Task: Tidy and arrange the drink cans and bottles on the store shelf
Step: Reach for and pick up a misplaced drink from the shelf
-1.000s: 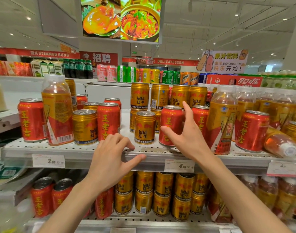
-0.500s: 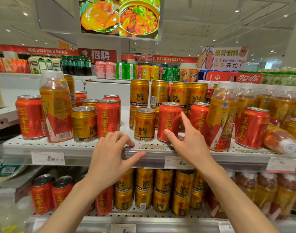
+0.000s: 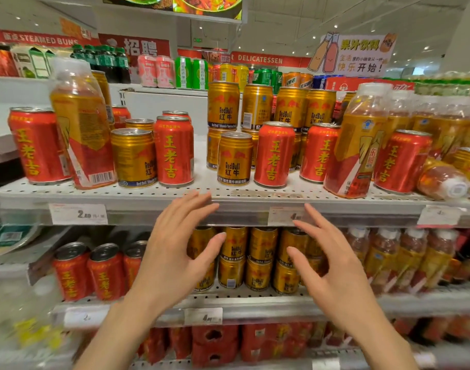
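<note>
With both hands, left hand (image 3: pixel 172 260) and right hand (image 3: pixel 332 273), empty and spread below the shelf (image 3: pixel 148 194), the toppled bottle (image 3: pixel 442 180) should be righted first.

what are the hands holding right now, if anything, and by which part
Nothing is held. The left hand and the right hand are both open with fingers spread, in front of the shelf edge, below the cans and touching none.

Along the top shelf (image 3: pixel 159 194) front edge: five red cans (image 3: pixel 274 154), two gold cans (image 3: pixel 235 158), two upright bottles (image 3: pixel 81 126), one toppled bottle (image 3: pixel 442 180).
</note>
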{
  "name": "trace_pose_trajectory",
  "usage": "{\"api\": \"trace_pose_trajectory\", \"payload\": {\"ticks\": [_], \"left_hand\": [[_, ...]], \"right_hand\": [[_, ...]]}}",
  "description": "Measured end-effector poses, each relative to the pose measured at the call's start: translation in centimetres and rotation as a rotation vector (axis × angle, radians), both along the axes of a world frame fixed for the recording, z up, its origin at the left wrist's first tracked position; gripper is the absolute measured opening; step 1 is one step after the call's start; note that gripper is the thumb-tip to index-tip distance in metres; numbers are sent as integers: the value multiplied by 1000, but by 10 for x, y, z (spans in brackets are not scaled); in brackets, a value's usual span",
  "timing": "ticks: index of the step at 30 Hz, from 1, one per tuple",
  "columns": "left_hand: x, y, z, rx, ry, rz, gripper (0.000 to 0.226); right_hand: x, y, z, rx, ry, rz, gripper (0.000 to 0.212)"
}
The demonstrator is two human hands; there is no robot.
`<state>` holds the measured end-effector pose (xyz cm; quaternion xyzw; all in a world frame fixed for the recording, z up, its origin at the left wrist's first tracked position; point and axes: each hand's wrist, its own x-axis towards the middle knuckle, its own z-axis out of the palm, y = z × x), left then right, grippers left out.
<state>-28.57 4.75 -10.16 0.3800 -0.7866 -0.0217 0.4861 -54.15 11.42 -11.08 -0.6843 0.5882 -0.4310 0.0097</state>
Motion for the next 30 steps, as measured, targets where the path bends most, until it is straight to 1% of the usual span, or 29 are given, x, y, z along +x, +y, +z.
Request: {"api": "trace_pose_trajectory", "payload": {"ticks": [3,7,10,14,18,22,26,30], "left_hand": [[2,15,-18,93,41,-40,46],[0,30,-57,352,126,-101,47],[-7,37,-78,504,188,-112,49],[-25,48,-90,640,252,-104,43],[-53,53,-88,684,258,-91,40],[-97,55,-83,655,274,-64,37],[-160,64,-77,619,319,-43,36],[-229,71,-69,609,312,-23,36]], "right_hand": [[2,15,-29,94,-133,-30,48],[1,29,-56,247,-275,-104,47],[-9,36,-67,318,-310,-152,41],[-29,41,-72,364,-350,-174,35],[-61,44,-76,366,-424,-162,32],[-110,43,-76,372,-442,-142,32],[-173,42,-72,360,-470,-92,33],[-240,43,-67,343,-465,-61,32]]}}
